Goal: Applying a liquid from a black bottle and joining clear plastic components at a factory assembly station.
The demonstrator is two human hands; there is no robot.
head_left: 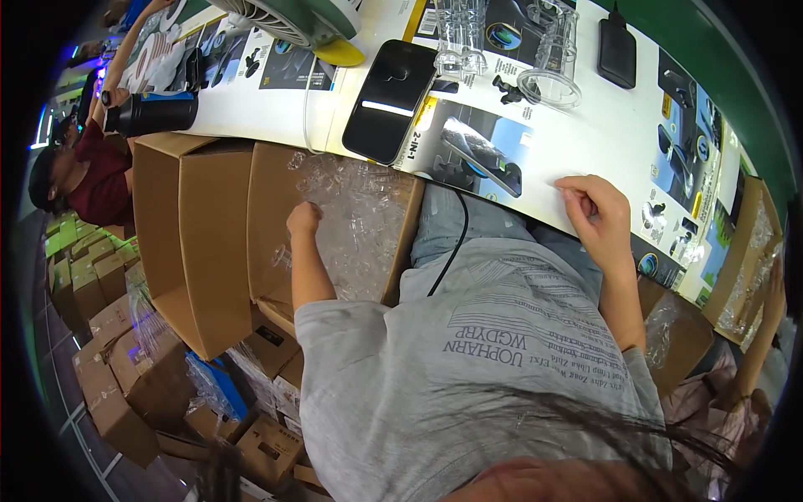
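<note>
Over an open cardboard box [191,243] on my left, my left hand [304,219] is closed, and whatever its fingers may hold is hidden. Loose clear plastic pieces [355,222] fill the box beside and below that hand. My right hand [595,213] rests at the near edge of the table, its fingers loosely bent and partly apart, with nothing visible between them. Left of it, a dark smartphone [389,102] lies on the printed table covering. Beyond stand clear plastic parts, one ribbed stack [459,38] and one with a round flange [550,88].
A black power bank [617,52] lies at the far side of the table. A fan [293,21] and a black cylinder [155,115] are at the left. A cable [456,243] hangs over my lap. Cardboard boxes [104,385] crowd the floor; other people sit at both sides.
</note>
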